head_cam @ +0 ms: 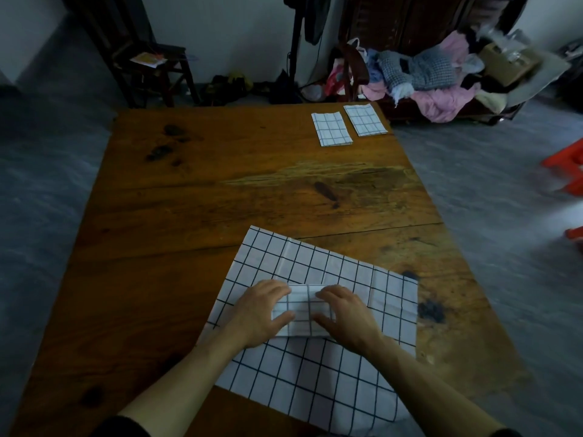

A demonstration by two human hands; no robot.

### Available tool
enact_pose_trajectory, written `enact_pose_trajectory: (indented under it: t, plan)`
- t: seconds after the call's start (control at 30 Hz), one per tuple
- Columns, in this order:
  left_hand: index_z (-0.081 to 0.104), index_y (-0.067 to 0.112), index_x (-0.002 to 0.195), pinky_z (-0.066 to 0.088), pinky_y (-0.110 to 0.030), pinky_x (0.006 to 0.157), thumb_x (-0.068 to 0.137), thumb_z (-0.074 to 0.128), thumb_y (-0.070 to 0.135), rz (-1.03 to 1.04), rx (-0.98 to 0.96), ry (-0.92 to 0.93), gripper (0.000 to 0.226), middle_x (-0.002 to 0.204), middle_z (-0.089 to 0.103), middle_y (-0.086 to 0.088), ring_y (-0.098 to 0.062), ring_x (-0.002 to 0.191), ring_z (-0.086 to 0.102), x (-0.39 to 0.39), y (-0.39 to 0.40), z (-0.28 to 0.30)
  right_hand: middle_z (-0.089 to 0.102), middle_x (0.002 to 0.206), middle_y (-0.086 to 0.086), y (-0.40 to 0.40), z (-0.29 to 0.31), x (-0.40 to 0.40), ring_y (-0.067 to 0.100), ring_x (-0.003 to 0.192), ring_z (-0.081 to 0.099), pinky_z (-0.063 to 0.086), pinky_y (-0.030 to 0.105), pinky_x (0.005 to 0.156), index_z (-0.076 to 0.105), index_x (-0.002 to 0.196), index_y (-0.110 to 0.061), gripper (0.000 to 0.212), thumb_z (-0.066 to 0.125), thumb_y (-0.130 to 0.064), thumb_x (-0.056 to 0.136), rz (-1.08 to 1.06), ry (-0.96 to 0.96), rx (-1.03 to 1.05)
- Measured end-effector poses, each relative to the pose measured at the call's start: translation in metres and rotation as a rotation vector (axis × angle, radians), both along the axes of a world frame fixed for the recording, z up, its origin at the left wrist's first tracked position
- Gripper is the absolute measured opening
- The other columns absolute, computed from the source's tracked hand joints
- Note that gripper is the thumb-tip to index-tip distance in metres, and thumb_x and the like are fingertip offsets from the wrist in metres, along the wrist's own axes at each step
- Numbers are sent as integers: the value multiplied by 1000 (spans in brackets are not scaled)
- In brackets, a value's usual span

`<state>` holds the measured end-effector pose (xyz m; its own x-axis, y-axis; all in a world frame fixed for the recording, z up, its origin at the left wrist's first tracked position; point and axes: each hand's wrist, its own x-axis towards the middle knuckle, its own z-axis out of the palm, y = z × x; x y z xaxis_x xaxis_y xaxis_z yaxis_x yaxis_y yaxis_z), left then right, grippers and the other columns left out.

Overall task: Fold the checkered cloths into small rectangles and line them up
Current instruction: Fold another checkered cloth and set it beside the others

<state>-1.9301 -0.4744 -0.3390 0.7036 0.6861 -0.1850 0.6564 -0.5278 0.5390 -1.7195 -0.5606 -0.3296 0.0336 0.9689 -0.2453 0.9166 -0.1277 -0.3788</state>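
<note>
Hands (262,310) (347,313) apparently grip folded cloth (304,310) atop spread cloth (318,380).

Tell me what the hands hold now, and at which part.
Both hands, left and right, grip a small folded checkered cloth by its two short ends, fingers over the far edge, thumbs at the near one. It lies on a larger unfolded checkered cloth.

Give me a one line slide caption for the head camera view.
Both hands hold a folded checkered cloth atop an unfolded one; two folded cloths wait.
</note>
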Motion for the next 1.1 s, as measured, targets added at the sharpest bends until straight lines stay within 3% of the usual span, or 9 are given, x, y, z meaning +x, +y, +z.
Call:
enact_pose_trajectory:
  t: [0.1, 0.2, 0.27, 0.37, 0.5, 0.6, 0.7, 0.93, 1.1]
  plan:
    - [14, 20, 158, 2, -29, 119, 103, 40, 47, -22, 102, 129, 67, 166, 11, 2, -13, 152, 5, 13, -7, -3, 23, 161, -1, 2, -9, -9, 17, 148, 18, 17, 37, 121, 26, 152, -23, 65, 51, -44, 97, 42, -63, -24]
    - [0, 15, 158, -2, -39, 123, 103, 43, 35, -70, 158, 251, 73, 167, -4, -4, -20, 153, -7, 26, -13, -9, -2, 164, -1, 5, -22, -18, 19, 151, -5, -6, 38, 120, 4, 156, -19, 78, 51, -41, 98, 109, -116, -94]
    - [-4, 15, 158, -1, -43, 124, 100, 48, 36, -99, 143, 305, 80, 167, -9, -6, -22, 153, -10, 32, -17, -13, -5, 164, -2, 7, -32, -21, 16, 149, -11, -6, 41, 122, -3, 156, -22, 84, 52, -45, 96, 139, -85, -103]
    - [-5, 14, 157, -1, -44, 124, 99, 49, 44, -123, 107, 353, 85, 166, -10, -6, -22, 153, -10, 32, -19, -20, -14, 161, -4, 5, -42, -17, 11, 143, -20, -11, 35, 119, -6, 156, -23, 84, 46, -52, 97, 171, -78, -139]
    - [-3, 12, 158, -4, -42, 123, 99, 45, 52, -129, 108, 360, 86, 166, -10, -7, -22, 153, -10, 19, -17, -20, -26, 155, -6, -3, -45, 3, 13, 145, -23, -5, 44, 123, -14, 154, -21, 86, 41, -54, 97, 169, -152, -182]
    - [0, 9, 158, -9, -38, 119, 99, 45, 52, -82, 122, 339, 86, 166, -6, -9, -24, 153, -8, 9, -17, -19, -27, 155, -4, -12, -45, 20, 14, 146, -22, -11, 41, 120, -15, 154, -21, 87, 41, -55, 97, 117, -177, -195]
    - [6, 7, 157, -10, -37, 116, 99, 46, 50, -43, 148, 339, 83, 166, 0, -11, -26, 153, -3, 6, -17, -18, -14, 163, 0, -14, -47, 28, 17, 150, -15, -7, 42, 122, -10, 156, -20, 90, 44, -56, 94, 68, -188, -177]
    - [31, 12, 150, 12, -36, 122, 94, 60, 31, -51, 187, 277, 66, 161, 24, -4, -22, 148, 16, 28, -11, -11, 10, 162, -1, 6, -32, 4, 19, 150, 4, -9, 35, 117, 15, 154, -24, 86, 63, -46, 86, 123, -147, -68]
    - [43, 19, 145, 20, -37, 118, 91, 65, 38, -57, 196, 321, 61, 157, 32, -1, -20, 143, 27, 26, -2, -9, 13, 161, -3, 6, -31, 5, 19, 149, 9, 0, 38, 120, 24, 149, -30, 78, 65, -47, 85, 137, -131, -72]
